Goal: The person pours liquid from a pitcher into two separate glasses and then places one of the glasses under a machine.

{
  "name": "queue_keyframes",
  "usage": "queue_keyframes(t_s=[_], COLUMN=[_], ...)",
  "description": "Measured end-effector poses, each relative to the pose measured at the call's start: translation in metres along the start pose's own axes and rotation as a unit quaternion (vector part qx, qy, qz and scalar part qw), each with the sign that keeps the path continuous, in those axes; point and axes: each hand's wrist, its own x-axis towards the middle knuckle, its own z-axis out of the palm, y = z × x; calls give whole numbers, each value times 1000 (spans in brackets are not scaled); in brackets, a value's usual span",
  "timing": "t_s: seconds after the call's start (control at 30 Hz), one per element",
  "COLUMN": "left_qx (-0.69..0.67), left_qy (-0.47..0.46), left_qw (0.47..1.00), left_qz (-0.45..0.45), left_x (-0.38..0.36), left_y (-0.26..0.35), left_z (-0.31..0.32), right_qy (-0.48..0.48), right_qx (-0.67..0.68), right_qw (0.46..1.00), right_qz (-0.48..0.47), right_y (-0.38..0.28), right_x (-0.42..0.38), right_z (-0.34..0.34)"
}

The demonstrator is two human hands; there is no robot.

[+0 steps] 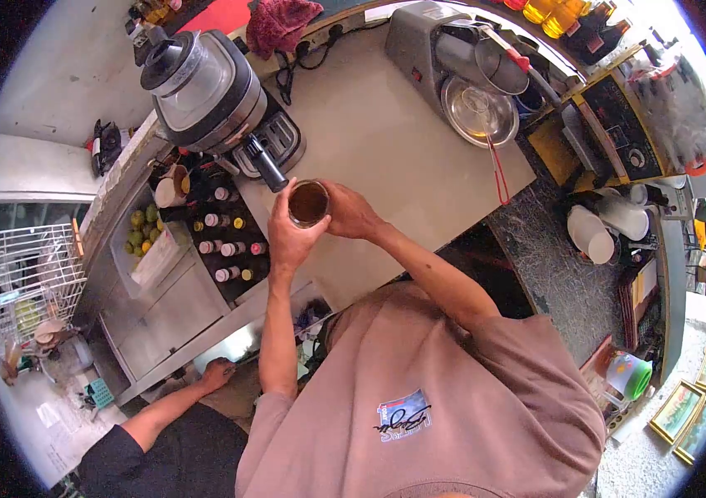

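Observation:
Between my two hands is a round glass (309, 203) with dark brown contents, seen from above. My left hand (286, 241) wraps its left and near side, thumb along the rim. My right hand (350, 213) closes on it from the right, its fingers partly hidden behind the glass. Just beyond my left fingertips, the black handle (265, 163) of an espresso machine (212, 91) points toward the glass. Beneath my hands lies the beige countertop (370, 141).
A grey machine (419, 54) stands at the back with a metal bowl (480, 112). Small bottles (228, 247) fill a rack left of my forearm. Paper cups (590, 234) stand right. A co-worker's hand (219, 373) rests at lower left.

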Motion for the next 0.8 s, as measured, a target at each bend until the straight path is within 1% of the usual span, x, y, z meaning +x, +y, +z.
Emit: queue_keyframes(t_s=[0.17, 0.27, 0.33, 0.37, 0.43, 0.47, 0.53, 0.6, 0.67, 0.7, 0.77, 0.8], left_qx=[-20, 14, 65, 64, 52, 51, 80, 99, 105, 105, 185, 189], left_qy=[-1, -15, 1, -1, 26, 24, 40, 32, 63, 60, 116, 122], left_qw=[1000, 1000, 997, 997, 998, 998, 996, 995, 992, 992, 975, 972], left_qz=[-5, -19, -44, -45, -13, -12, 20, 12, 32, 37, 44, 60], left_x=[19, 30, 32, 33, 33, 34, 33, 30, 23, 18, 2, -5], left_y=[-20, -20, -24, -28, -40, -46, -50, -46, -35, -25, -3, -2], left_z=[-14, -25, -29, -29, -30, -29, -28, -26, -25, -25, -26, -26], right_qy=[9, 2, -31, -31, 2, 4, 15, 13, 16, -1, -18, -18], right_qx=[25, 4, -16, -16, -2, -3, 9, 23, 37, 36, 49, 64], right_qw=[1000, 1000, 999, 999, 1000, 1000, 1000, 999, 999, 999, 998, 996], right_qz=[-9, -12, 36, 39, -5, -3, -18, -21, -22, 1, 41, 58], right_y=[-4, -2, 0, 1, 1, 0, 8, 14, 16, 14, 18, 22], right_x=[27, 42, 48, 49, 52, 54, 55, 50, 41, 31, 10, -1], right_z=[11, 18, 23, 25, 29, 30, 37, 36, 30, 21, 7, 1])
